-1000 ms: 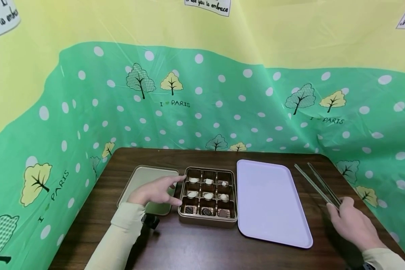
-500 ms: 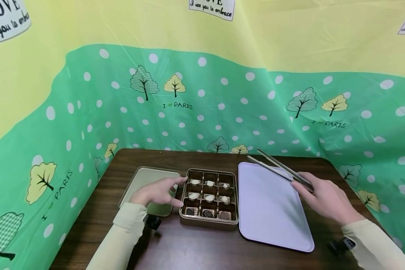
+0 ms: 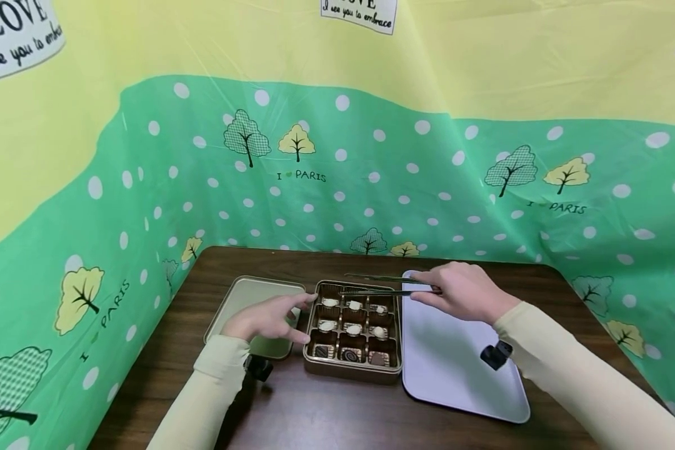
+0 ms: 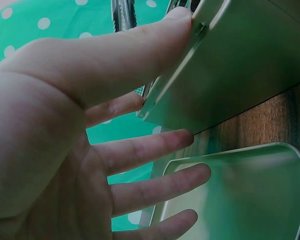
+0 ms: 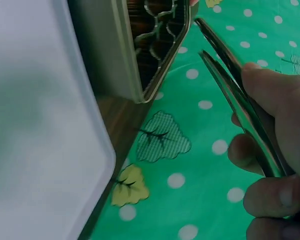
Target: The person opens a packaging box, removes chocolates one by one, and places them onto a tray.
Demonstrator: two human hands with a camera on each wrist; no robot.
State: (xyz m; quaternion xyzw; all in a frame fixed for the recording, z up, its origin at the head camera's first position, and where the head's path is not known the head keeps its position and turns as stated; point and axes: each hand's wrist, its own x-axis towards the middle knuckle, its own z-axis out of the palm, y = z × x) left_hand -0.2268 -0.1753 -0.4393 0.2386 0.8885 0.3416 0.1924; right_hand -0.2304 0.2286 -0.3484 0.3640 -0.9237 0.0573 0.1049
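Note:
A chocolate box (image 3: 354, 375), a brown tin with a gold rim, stands in the middle of the table. Its compartments hold several chocolates (image 3: 351, 355), some topped with white. My left hand (image 3: 267, 319) touches the tin's left rim with thumb and index finger; in the left wrist view its other fingers spread straight, free of the tin. My right hand (image 3: 461, 290) grips long metal tweezers (image 3: 394, 292). Their tips, spread apart, reach over the back row of the tin with nothing between them. In the right wrist view the tweezers (image 5: 240, 100) lie between thumb and curled fingers.
To the tin's right lies a lilac tray (image 3: 461, 375), partly under my right forearm. The tin's gold lid (image 3: 244, 300) lies at the left, beneath my left hand. A green and yellow printed cloth (image 3: 337, 200) hangs behind the dark wooden table (image 3: 326, 412).
My right hand has carried the tweezers leftward from the table's right side, across the tray, to above the tin's back row. The left hand has stayed at the tin's rim.

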